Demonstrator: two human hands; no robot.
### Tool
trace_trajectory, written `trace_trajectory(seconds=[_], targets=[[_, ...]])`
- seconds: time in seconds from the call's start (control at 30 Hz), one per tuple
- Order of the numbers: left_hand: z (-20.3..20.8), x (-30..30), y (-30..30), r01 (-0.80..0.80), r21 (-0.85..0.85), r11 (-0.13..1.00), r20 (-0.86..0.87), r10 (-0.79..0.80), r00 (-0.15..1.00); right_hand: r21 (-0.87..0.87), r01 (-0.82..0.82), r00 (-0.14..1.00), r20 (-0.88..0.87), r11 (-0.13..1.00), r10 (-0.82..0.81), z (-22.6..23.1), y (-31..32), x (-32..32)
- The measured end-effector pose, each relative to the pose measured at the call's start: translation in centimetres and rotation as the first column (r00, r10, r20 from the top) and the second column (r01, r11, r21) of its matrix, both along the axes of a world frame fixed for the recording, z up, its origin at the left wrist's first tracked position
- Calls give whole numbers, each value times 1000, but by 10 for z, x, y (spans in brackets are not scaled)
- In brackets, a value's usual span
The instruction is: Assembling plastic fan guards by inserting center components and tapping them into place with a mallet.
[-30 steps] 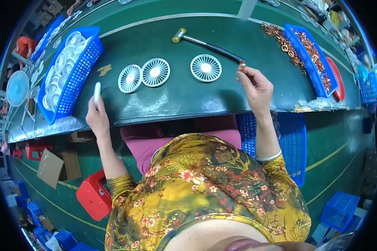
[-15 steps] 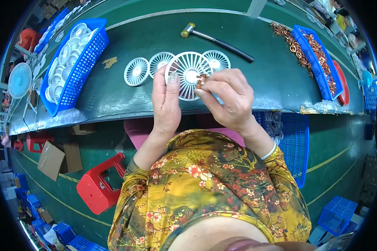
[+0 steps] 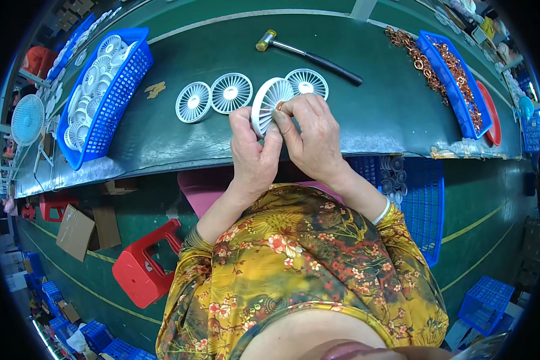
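My left hand (image 3: 253, 138) is closed on the rim of a round white slatted fan grille (image 3: 269, 103), which stands tilted on edge above the table's near side. In the pinched fingers of my right hand (image 3: 311, 131) is a small copper-coloured ring (image 3: 279, 105), held against the middle of the grille; the fingers cover most of it. Behind my hands a row of similar white grilles lies on the green table: one at the left (image 3: 193, 102), one in the middle (image 3: 231, 93), and one at the right (image 3: 306, 83), partly hidden by my right hand.
A hammer (image 3: 309, 57) with yellow faces lies farther back. At the left stands a blue basket (image 3: 115, 99) of white grilles; at the right a blue tray (image 3: 447, 90) of copper rings, with loose rings (image 3: 419, 60) beside it. A red stool (image 3: 144, 264) is on the floor.
The held grille has turned from facing up to nearly edge-on. My right hand has moved left with the copper ring to the grille's centre, and my left hand now grips lower on the rim.
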State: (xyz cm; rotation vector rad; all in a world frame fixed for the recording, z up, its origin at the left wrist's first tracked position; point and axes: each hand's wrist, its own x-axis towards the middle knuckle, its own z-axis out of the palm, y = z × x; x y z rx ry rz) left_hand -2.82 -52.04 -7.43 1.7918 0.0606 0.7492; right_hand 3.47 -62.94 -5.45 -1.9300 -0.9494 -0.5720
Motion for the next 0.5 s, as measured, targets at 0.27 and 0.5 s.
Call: trace_trajectory(seconds=[0.27, 0.5], targets=[[22, 2, 10, 397, -688, 608, 96, -465, 880, -80, 89, 961, 269, 993, -64, 8, -18, 4], [17, -10, 6, 323, -587, 742, 4, -397, 918, 77, -473, 878, -47, 878, 477, 4, -34, 16]])
